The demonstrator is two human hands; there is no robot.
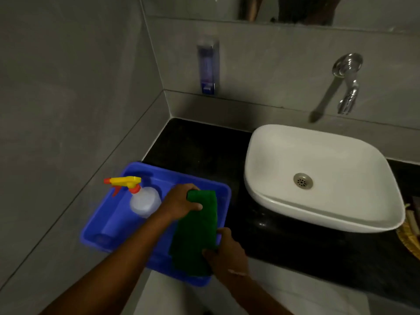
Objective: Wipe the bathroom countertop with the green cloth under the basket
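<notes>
Cloth in hand, counter not wiped yet

Head view: the green cloth is held over the blue basket, left hand closed on its far end, right hand pinching the near corner. The black countertop behind the basket looks untouched, so pretty much all the wiping is left.

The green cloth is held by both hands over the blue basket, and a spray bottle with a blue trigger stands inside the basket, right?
Not quite. The head view shows the spray bottle has a yellow trigger, not blue. The rest holds: left hand and right hand both hold the green cloth over the blue basket.
</notes>
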